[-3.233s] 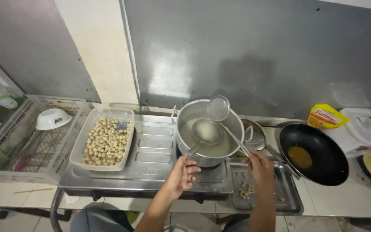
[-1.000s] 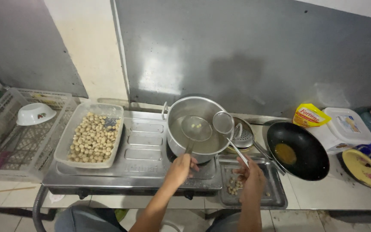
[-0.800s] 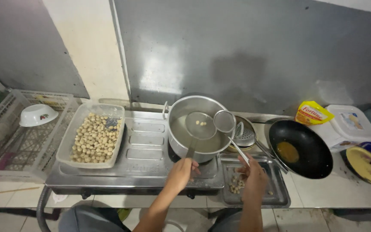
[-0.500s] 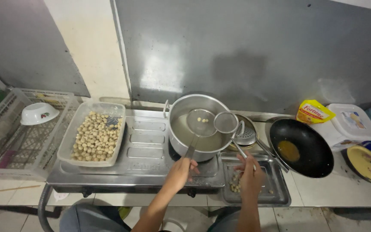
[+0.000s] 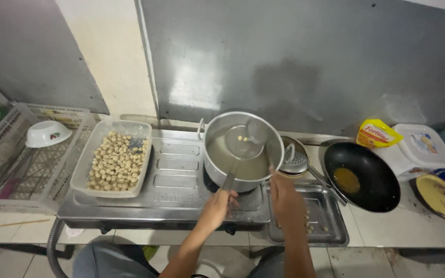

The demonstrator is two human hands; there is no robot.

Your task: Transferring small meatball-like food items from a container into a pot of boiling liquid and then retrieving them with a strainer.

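Where the skimmer (image 5: 243, 143) is sitting: inside the pot (image 5: 209, 154), its round bowl lying just above the cloudy liquid and carrying a few pale pieces.
Left hand (image 5: 217, 206): closing around the end of the skimmer's long handle, in front of the pot.
Right hand (image 5: 287, 203): hovering over the tray (image 5: 336, 234), fingers stretching toward the pot's near rim; whether it is touching or pinching anything, I cannot tell.
Doing it well: I would be keeping the skimmer level and letting it drain over the pot, since the long handle is giving the left hand little leverage.
Pot: standing on the stove (image 5: 171, 180), on the right burner.
Standing in the way: a second strainer (image 5: 294, 160) is leaning between pot and wok (image 5: 361, 175), close to the right hand; the wok is holding a pool of oil.
Further out: a container of pale balls (image 5: 114, 162) is resting on the stove's left side; a basket (image 5: 6, 170) beyond it is holding a bowl (image 5: 47, 134); a yellow pouch (image 5: 377, 134) and a tub (image 5: 421, 146) are sitting at far right.
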